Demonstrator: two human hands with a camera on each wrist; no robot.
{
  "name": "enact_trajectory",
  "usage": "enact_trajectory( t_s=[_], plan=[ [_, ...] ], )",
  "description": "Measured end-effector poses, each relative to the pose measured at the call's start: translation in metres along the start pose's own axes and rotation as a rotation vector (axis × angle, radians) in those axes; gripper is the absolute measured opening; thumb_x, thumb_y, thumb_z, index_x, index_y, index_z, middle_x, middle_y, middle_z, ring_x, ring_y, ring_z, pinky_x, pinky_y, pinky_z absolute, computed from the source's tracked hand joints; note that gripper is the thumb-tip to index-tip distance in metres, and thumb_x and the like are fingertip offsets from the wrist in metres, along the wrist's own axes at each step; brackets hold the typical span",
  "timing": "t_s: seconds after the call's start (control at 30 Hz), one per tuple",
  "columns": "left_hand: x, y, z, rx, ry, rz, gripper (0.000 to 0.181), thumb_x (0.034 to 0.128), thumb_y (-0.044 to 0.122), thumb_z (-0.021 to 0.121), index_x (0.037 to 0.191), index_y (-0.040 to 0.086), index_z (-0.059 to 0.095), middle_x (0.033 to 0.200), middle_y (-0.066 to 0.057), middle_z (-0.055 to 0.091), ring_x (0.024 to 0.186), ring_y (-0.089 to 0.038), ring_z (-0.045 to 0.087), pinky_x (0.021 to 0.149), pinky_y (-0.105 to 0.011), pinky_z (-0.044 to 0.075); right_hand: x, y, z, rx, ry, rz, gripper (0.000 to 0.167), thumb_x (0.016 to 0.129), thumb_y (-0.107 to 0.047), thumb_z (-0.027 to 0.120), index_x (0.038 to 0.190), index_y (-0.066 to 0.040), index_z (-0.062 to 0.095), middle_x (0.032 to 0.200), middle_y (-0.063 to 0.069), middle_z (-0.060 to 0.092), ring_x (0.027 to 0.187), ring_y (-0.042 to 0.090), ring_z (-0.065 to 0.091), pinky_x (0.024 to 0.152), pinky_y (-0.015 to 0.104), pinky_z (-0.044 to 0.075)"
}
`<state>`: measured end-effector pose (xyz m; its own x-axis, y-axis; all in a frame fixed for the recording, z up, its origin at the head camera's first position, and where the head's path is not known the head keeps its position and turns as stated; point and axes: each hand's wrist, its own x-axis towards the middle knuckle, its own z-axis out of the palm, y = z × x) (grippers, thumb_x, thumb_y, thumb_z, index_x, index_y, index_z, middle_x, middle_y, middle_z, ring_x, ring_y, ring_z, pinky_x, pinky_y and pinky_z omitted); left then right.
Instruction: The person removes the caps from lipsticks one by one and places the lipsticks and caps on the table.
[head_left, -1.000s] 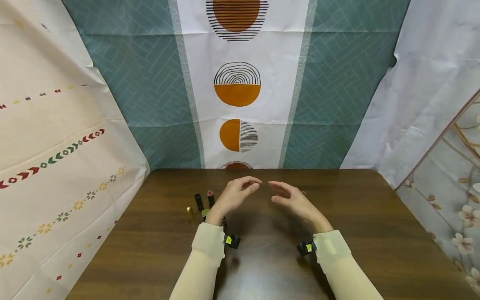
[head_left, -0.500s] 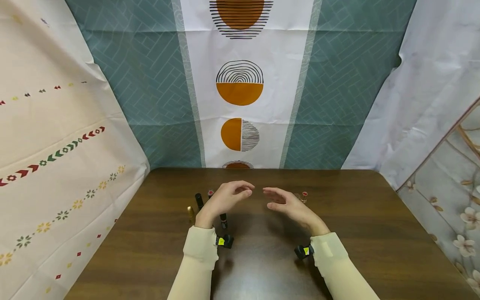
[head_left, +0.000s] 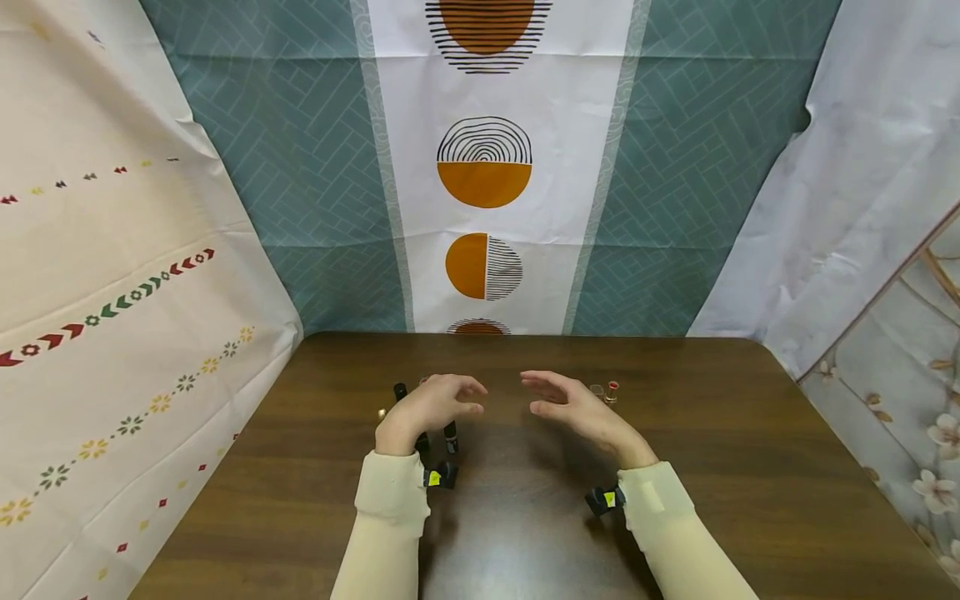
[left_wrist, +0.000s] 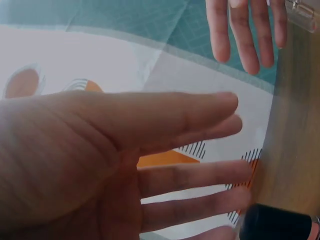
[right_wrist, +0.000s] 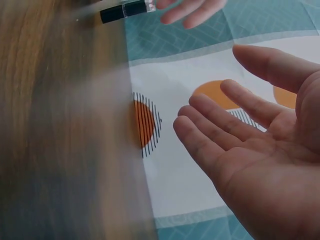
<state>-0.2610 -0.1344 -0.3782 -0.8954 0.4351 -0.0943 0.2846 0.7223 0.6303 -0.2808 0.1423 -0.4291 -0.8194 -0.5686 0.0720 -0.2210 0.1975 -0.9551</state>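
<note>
My left hand hovers above the table with its fingers stretched forward, holding nothing. Under and behind it stand small cosmetic tubes, partly hidden: a black tube, a gold-topped one and a black lipstick-like tube. A dark cylinder shows near the fingertips in the left wrist view. Facing it across a gap, my right hand is also raised and holds nothing, its fingers loosely extended. Just beyond it are a red-topped lipstick and a small clear piece.
Both hands are over a brown wooden table. A patterned teal and white cloth hangs behind its far edge. Cream cloth borders the left side, and white and floral cloth the right.
My left hand has drifted left and nearer, widening the gap between the hands. My right hand has come slightly nearer and left, uncovering the red-topped lipstick and clear piece. The head view has shifted slightly.
</note>
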Motion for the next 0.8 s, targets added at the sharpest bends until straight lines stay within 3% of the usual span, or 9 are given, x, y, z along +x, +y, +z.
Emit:
enact_trajectory(
  t_s=[0.17, 0.57, 0.8],
  plan=[
    [0.001, -0.009, -0.002, -0.005, -0.032, -0.003, 0.03, 0.1026, 0.02, 0.068, 0.13, 0.009, 0.07, 0.122, -0.007, 0.073, 0.118, -0.028, 0.066, 0.107, -0.053, 0.046, 0.005, 0.002, 0.005, 0.005, -0.009, 0.002, 0.058, 0.104, -0.019, 0.067, 0.156, -0.007, 0.044, 0.157, 0.015, 0.048, 0.147, 0.044, 0.04, 0.113, 0.057, 0.041],
    [-0.004, -0.023, -0.007, -0.073, -0.119, -0.03, 0.047, 0.0885, 0.008, 0.083, 0.133, 0.01, 0.069, 0.131, -0.016, 0.068, 0.125, -0.038, 0.06, 0.102, -0.049, 0.052, 0.013, 0.015, 0.019, 0.033, -0.042, 0.005, 0.054, 0.104, -0.016, 0.066, 0.154, -0.004, 0.048, 0.154, 0.028, 0.047, 0.143, 0.046, 0.044, 0.112, 0.055, 0.043],
    [-0.005, -0.026, -0.01, -0.076, -0.11, -0.064, 0.048, 0.0851, -0.004, 0.082, 0.128, 0.015, 0.071, 0.127, -0.013, 0.07, 0.119, -0.029, 0.063, 0.1, -0.045, 0.053, 0.016, 0.021, 0.025, 0.032, -0.056, -0.001, 0.051, 0.105, -0.013, 0.063, 0.153, -0.002, 0.048, 0.152, 0.03, 0.048, 0.141, 0.048, 0.046, 0.111, 0.054, 0.044]
  ],
)
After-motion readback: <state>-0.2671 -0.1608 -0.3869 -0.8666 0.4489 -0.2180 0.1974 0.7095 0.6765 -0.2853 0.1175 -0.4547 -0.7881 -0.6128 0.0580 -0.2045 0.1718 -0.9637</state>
